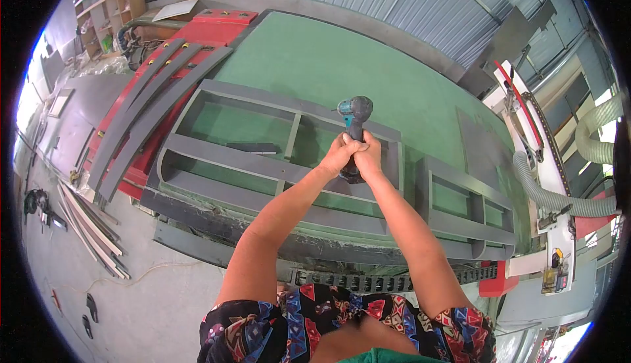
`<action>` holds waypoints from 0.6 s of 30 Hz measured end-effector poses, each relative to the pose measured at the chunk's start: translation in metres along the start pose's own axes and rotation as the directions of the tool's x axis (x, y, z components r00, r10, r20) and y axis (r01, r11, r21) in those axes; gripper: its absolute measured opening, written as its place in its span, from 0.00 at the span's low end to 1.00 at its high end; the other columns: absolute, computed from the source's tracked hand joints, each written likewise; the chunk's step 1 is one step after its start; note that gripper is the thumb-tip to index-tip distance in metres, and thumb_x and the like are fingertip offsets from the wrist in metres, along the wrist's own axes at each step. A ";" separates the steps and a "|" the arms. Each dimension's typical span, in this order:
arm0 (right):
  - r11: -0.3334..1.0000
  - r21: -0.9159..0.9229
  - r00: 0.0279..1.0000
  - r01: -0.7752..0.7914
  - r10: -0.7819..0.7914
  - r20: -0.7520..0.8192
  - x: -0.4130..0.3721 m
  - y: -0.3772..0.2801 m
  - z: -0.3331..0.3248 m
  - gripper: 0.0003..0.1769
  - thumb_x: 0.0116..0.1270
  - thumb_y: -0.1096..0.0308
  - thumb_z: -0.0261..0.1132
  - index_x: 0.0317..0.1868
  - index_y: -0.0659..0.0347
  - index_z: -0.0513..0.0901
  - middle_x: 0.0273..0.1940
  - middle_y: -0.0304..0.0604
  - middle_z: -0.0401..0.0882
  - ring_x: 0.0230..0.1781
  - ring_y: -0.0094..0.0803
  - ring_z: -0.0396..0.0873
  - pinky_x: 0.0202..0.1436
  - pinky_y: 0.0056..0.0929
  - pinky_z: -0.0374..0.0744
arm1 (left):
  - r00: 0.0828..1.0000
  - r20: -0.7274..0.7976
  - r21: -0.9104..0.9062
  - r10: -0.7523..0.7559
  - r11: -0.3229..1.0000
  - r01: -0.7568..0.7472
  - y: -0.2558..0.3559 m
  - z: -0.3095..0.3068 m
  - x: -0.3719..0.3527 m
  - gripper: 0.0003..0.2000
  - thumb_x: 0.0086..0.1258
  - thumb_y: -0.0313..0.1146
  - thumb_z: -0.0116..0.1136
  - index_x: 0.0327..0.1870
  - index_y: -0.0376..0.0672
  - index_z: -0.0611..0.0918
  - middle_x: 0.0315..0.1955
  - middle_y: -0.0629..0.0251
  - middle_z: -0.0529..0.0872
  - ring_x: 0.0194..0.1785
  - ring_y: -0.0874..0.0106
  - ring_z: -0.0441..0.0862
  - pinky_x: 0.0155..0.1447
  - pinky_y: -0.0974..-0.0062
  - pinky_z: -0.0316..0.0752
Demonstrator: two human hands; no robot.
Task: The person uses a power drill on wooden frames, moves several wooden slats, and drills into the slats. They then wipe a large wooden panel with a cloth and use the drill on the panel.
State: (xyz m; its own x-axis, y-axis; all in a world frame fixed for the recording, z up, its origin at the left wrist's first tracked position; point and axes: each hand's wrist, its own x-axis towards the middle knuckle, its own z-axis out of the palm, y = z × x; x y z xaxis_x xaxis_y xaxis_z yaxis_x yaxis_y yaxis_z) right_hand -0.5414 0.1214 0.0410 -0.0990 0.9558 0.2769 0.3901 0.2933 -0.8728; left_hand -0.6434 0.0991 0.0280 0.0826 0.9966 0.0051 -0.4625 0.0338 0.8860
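Observation:
Both hands are on a teal and black cordless drill, above the grey frame. My left hand is closed round the drill's grip from the left, and my right hand wraps it from the right. The drill's nose points left. Beneath lies a long grey shelf-like frame with rounded left corners and cross pieces. A small dark flat piece lies within that frame. To the right, a shorter grey frame rests on the green table.
Long curved grey strips lie over a red machine part at the left. A white machine beam with a grey hose stands at the right. Loose strips and sandals are on the floor.

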 end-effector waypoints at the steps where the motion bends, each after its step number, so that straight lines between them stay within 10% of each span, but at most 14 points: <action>1: 1.000 0.002 1.000 0.003 -0.003 0.001 0.000 -0.001 0.002 0.19 0.57 0.52 0.70 0.34 0.60 0.78 0.27 0.43 0.79 0.28 0.31 0.76 0.34 0.33 0.74 | 1.000 -0.004 -0.011 0.006 1.000 -0.006 0.002 -0.001 -0.002 0.33 0.49 0.44 0.67 0.53 0.34 0.69 0.44 0.58 0.77 0.48 0.68 0.74 0.54 0.70 0.70; 18: 0.999 0.043 0.999 -0.004 0.002 0.045 0.001 -0.019 0.025 0.13 0.59 0.64 0.71 0.34 0.62 0.77 0.28 0.32 0.74 0.29 0.19 0.68 0.33 0.24 0.71 | 0.998 -0.027 -0.029 0.051 0.998 -0.051 0.014 -0.023 -0.009 0.33 0.49 0.43 0.67 0.53 0.33 0.69 0.43 0.58 0.76 0.48 0.69 0.74 0.55 0.70 0.70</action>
State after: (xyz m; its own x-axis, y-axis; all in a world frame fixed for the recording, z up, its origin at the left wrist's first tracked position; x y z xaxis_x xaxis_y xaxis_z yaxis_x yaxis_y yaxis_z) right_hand -0.5722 0.1177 0.0477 -0.1392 0.9565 0.2563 0.3511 0.2897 -0.8904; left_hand -0.6713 0.0923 0.0294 0.0354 0.9987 0.0376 -0.4914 -0.0154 0.8708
